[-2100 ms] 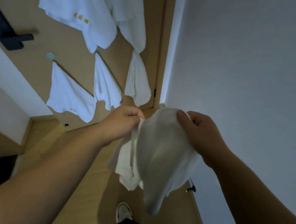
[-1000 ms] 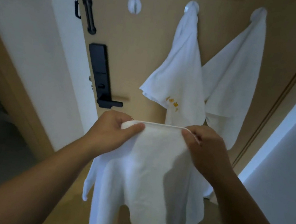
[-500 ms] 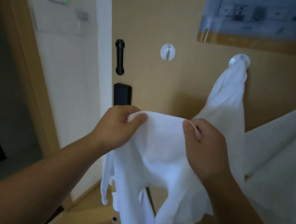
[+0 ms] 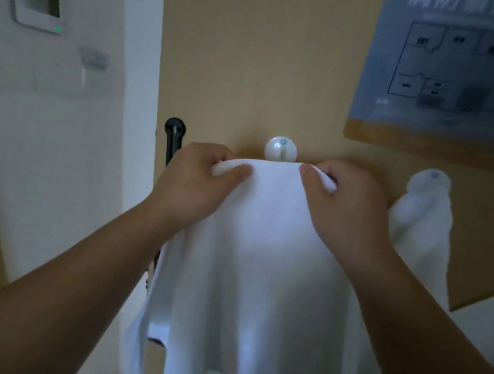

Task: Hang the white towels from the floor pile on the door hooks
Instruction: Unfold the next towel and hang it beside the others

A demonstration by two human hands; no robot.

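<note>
A white towel [image 4: 257, 279] hangs stretched between both hands in front of the tan door [image 4: 259, 59]. My left hand [image 4: 194, 185] pinches its top edge on the left, and my right hand [image 4: 339, 208] pinches the top edge on the right. The edge sits just below a round white door hook [image 4: 280, 150], which carries nothing. To the right, a second hook [image 4: 431, 180] is covered by another white towel [image 4: 416, 233] hanging from it. The floor pile is out of view.
A black door handle bar [image 4: 173, 139] stands left of the bare hook. A blue floor-plan notice [image 4: 464, 72] is fixed to the door's upper right. A white wall panel with a green light [image 4: 37, 3] sits on the left wall.
Both hands have lifted the towel from low over the floor up the door, and its top edge now sits right under the bare hook. The view has closed in on the door.
</note>
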